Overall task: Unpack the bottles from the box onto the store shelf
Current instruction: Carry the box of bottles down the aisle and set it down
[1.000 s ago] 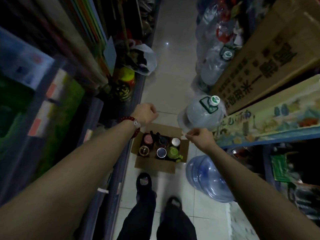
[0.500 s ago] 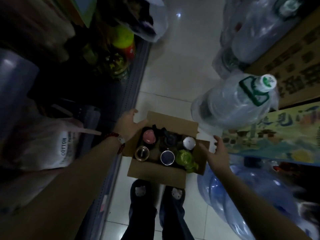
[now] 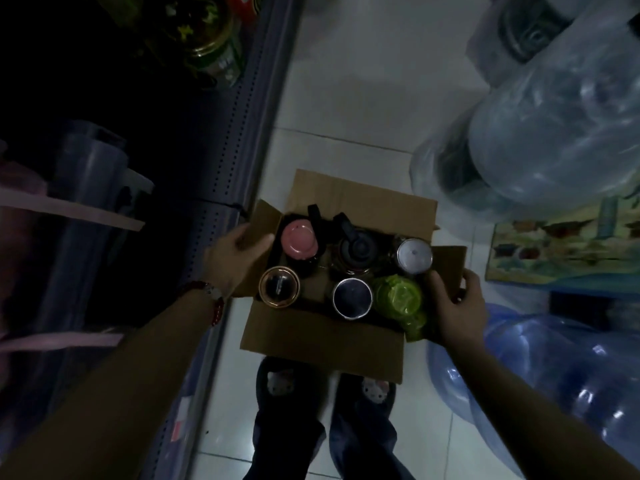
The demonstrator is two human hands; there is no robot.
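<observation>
Both arms stretched down toward the open cardboard box [image 3: 322, 336] on the pale tiled floor, just ahead of two dark slippers [image 3: 287, 382]. Left hand [image 3: 235, 258] gripping the box's left flap, thumb curled over its upper face, fingers underneath and hidden; red bead bracelet [image 3: 211, 296] on that wrist. Right hand [image 3: 457, 306] clamped on the right flap, thumb inside the box beside the green lid, fingers wrapped over the flap's outer edge.

Inside the box, six bottles upright, seen from above: pink lid [image 3: 298, 239], black flip-top lid [image 3: 356, 247], silver cap [image 3: 414, 255], gold-rimmed dark lid [image 3: 279, 286], chrome-rimmed dark lid [image 3: 352, 297], green lid [image 3: 398, 296]. Flaps folded outward all round. Dark store shelf [image 3: 228, 140] along the left; big water jugs [image 3: 561, 372] on the right.
</observation>
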